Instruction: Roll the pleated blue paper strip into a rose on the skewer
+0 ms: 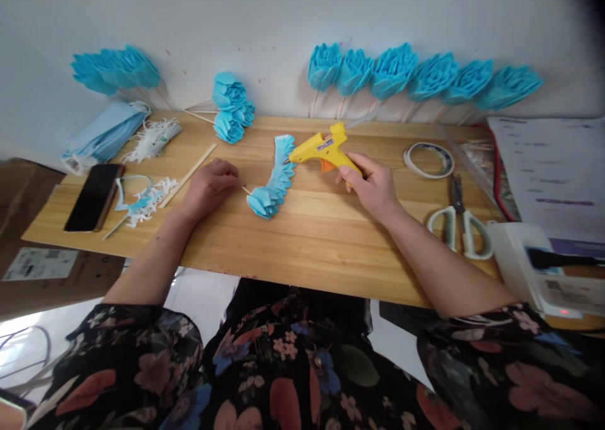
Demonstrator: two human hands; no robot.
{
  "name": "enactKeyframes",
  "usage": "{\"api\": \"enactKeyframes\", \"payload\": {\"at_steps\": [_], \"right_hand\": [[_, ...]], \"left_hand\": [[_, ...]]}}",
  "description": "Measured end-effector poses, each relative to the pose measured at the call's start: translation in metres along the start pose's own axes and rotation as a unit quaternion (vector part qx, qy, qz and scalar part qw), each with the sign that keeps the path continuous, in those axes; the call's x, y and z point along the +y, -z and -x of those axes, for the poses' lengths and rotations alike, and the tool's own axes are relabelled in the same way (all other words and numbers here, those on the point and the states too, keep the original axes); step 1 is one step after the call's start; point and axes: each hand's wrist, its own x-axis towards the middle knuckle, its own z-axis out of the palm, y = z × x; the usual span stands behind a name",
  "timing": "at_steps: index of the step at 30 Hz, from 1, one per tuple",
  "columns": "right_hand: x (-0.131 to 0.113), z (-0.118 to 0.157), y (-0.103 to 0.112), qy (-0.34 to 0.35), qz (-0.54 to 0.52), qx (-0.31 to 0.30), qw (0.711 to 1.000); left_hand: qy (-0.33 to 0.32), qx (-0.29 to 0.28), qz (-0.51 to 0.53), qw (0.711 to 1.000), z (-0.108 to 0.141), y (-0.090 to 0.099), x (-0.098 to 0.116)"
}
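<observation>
My right hand [371,181] is wrapped round the handle of a yellow glue gun [326,146], whose nozzle points left at a pleated light-blue strip [284,165]. The strip lies on the wooden table [312,241], its lower end joined to a partly wrapped blue flower [263,202]. A thin wooden stick [246,190] runs from the flower to my left hand [212,184], which rests on the table with its fingers closed on that stick. The nozzle is at the strip's upper part; whether it touches cannot be made out.
Blue flowers on sticks [394,70] lean along the wall, with a smaller cluster [229,108] at back left. Left are folded masks [106,133], a phone [92,197] and white trimmings [151,139]. Right are a tape roll [409,159], scissors [457,197], papers [543,159] and a white device [517,253].
</observation>
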Motion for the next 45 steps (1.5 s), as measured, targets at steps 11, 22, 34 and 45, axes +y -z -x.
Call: {"api": "enactKeyframes", "payload": {"at_steps": [11,22,34,45], "right_hand": [[0.000,0.001,0.001,0.008,0.000,-0.020,1.000],[-0.003,0.003,0.000,0.041,0.055,-0.050,0.996],[-0.002,0.005,-0.001,0.058,0.059,-0.044,0.996],[0.002,0.004,-0.004,0.093,0.109,-0.063,0.988]], "left_hand": [[-0.027,0.021,0.003,0.999,0.000,-0.006,-0.002],[-0.067,0.026,-0.031,0.997,-0.006,-0.011,-0.005],[-0.087,0.032,-0.025,0.995,-0.010,-0.014,-0.004],[-0.071,0.021,-0.015,0.997,-0.008,-0.010,-0.003]]}}
